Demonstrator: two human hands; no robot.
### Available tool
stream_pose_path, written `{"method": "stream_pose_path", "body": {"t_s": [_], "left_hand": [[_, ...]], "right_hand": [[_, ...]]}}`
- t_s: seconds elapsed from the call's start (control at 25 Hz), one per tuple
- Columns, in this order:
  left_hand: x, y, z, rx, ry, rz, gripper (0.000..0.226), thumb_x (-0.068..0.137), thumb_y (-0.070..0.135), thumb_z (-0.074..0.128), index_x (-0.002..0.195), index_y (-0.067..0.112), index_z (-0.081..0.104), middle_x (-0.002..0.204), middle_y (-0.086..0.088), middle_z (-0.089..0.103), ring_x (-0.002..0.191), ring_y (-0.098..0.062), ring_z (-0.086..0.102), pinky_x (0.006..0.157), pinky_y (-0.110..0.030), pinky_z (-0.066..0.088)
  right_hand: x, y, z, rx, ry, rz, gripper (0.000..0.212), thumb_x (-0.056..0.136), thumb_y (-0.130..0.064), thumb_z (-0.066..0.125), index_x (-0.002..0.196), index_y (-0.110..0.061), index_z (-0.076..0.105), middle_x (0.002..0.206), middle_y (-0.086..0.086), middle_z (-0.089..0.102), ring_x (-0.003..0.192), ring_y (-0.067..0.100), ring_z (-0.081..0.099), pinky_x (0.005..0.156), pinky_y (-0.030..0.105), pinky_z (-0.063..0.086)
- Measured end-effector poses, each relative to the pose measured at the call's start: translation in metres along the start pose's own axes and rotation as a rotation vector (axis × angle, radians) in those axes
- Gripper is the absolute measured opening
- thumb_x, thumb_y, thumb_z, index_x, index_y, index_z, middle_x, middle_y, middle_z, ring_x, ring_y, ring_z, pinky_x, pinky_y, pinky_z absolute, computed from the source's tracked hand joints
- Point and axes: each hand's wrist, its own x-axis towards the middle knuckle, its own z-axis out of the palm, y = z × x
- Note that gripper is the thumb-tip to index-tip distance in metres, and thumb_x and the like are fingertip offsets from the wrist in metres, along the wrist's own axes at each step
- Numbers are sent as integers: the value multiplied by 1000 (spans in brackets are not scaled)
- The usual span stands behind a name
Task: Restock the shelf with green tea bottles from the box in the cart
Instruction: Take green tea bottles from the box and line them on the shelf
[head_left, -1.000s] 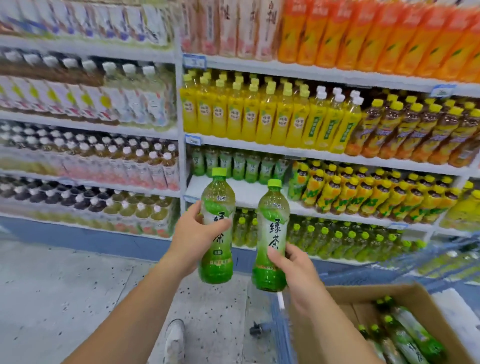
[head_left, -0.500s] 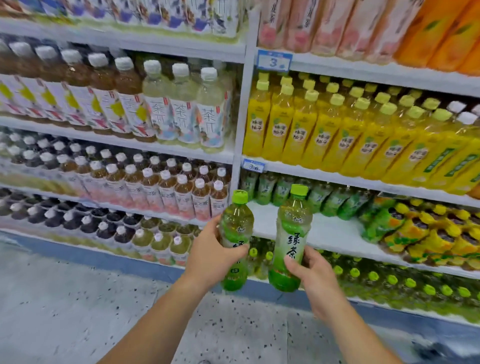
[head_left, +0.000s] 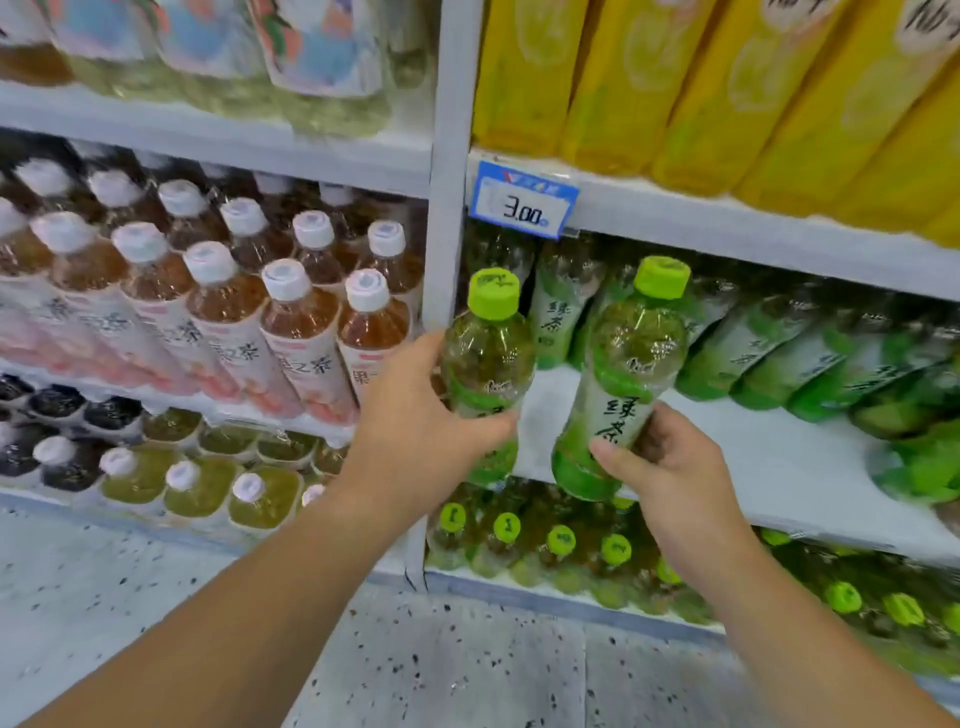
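Observation:
My left hand (head_left: 415, 421) grips one green tea bottle (head_left: 488, 358) around its middle, upright, green cap on top. My right hand (head_left: 670, 467) holds a second green tea bottle (head_left: 623, 374) by its lower half, tilted slightly right. Both bottles hover at the front edge of the white shelf (head_left: 727, 457), at its left end beside the upright post (head_left: 447, 208). More green tea bottles (head_left: 810, 358) stand at the back of that shelf. The box and the cart are out of view.
A blue price tag (head_left: 524, 200) reading 3.00 hangs on the shelf edge above. Yellow bottles (head_left: 675, 83) fill the upper shelf. White-capped brown tea bottles (head_left: 291, 322) pack the left bay. Green-capped bottles (head_left: 561, 540) fill the shelf below. Speckled floor (head_left: 467, 665) lies beneath.
I have moved much closer to the shelf. Both hands have carried their bottles forward to the green tea shelf's front edge. The cart and box have dropped out of view.

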Motion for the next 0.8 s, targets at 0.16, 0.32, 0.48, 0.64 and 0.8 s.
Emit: {"method": "stream_pose_path", "body": {"t_s": [0.16,0.32,0.48,0.64,0.8], "left_hand": [[25,-24,32,58,106,89,45,73,26,88,104,43,61,96,23,71,91,11,65,80,-10,52],[39,-41,50,34,139,115,52,79,24,84,124,32,59,108,19,71,104,4,66,95,-29,55],[39,-54,57,-17,173,135,59,84,18,79,133,31,48,123,14,67,119,-6,63,105,-38,50],[26,-70,64,138,201,-28,54,83,24,81,130,22,55,118,12,70,110,-3,66,98,-35,56],[14,-79,80,287,259,-167,35,81,37,81,110,20,71,95,15,72,86,-1,67,78,-16,56]], "right_hand": [[31,27,11,28,-36,-83,41,87,-2,72,123,-21,65,111,-13,75,105,4,69,91,25,55],[44,49,26,61,-5,-148,41,85,1,73,116,-23,66,106,-16,74,102,0,69,90,20,56],[52,59,28,52,-7,-176,46,84,-1,75,127,-15,63,115,-10,72,107,3,68,97,26,54],[56,67,25,26,-54,-184,51,87,-10,74,134,-20,58,124,-10,69,116,3,63,100,26,51],[53,79,24,-78,11,-155,55,83,-28,78,134,-28,57,128,-9,65,115,5,63,101,30,52]]}}
